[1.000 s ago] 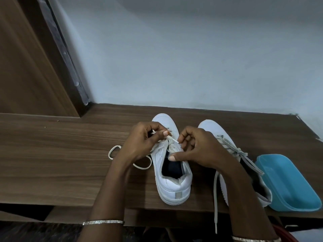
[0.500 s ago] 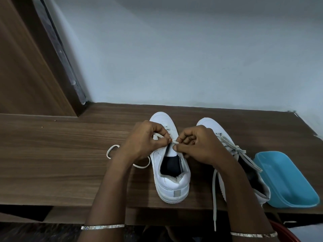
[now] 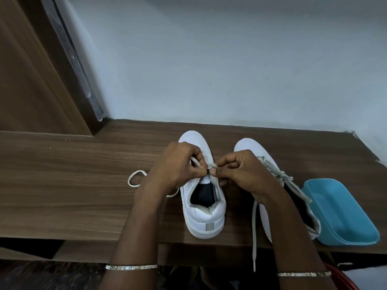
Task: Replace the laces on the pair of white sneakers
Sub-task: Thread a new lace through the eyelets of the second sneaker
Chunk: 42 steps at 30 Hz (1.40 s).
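Note:
Two white sneakers stand side by side on the wooden table point(image 3: 73, 185), toes pointing away from me. Over the left sneaker point(image 3: 204, 214) my left hand point(image 3: 178, 167) and my right hand point(image 3: 240, 171) meet above the tongue, each pinching a white lace point(image 3: 211, 165) between thumb and fingers. The slack of that lace loops onto the table to the left point(image 3: 136, 177). The right sneaker point(image 3: 249, 147) is laced with a greyish lace point(image 3: 254, 231), one end of which hangs over the table's front edge. My right forearm hides much of that shoe.
A light blue plastic tray point(image 3: 339, 214) sits at the table's right front corner, touching the right sneaker. A pale wall runs behind the table and a dark wooden panel stands at the left. A red rim point(image 3: 343, 278) shows below the table at bottom right.
My two hands have drawn together over the left sneaker's tongue, and the fingertips now meet on the lace. The camera has tilted slightly, so everything sits a little lower in view.

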Each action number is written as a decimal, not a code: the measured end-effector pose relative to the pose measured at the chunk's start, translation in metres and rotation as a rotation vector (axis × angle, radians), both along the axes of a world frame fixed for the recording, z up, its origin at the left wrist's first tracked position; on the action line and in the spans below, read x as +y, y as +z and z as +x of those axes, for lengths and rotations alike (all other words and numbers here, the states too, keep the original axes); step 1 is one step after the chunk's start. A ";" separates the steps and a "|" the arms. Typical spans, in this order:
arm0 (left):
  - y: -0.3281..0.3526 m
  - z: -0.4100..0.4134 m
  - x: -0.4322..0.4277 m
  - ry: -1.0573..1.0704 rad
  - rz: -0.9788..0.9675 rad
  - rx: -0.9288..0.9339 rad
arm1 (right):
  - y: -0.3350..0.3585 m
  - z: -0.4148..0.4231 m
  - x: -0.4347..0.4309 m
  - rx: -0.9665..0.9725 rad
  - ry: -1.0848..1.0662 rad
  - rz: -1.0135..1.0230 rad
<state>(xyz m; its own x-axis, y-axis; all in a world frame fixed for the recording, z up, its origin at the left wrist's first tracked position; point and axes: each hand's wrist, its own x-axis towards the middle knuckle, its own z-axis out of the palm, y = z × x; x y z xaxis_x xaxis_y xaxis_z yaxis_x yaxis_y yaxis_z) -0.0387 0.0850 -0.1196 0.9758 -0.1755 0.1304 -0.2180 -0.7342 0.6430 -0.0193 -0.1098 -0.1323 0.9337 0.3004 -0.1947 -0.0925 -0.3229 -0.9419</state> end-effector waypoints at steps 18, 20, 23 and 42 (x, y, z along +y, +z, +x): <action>-0.006 0.005 0.004 0.006 -0.057 -0.024 | -0.003 -0.001 -0.003 0.064 -0.011 0.162; -0.008 0.005 0.008 -0.007 -0.113 0.002 | -0.002 -0.002 0.001 0.035 -0.011 0.124; -0.010 0.002 0.009 0.041 -0.146 0.012 | -0.002 -0.001 0.005 0.000 -0.059 0.077; -0.033 0.001 0.025 0.084 -0.131 0.176 | 0.034 0.001 -0.038 -0.122 -0.318 0.183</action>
<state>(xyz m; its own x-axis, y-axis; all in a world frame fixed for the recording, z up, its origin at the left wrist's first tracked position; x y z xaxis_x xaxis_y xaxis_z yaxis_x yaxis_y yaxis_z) -0.0375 0.1099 -0.1531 0.9960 -0.0856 -0.0268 -0.0357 -0.6526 0.7569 -0.0178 -0.1473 -0.0987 0.9989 0.0113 -0.0463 -0.0446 -0.1214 -0.9916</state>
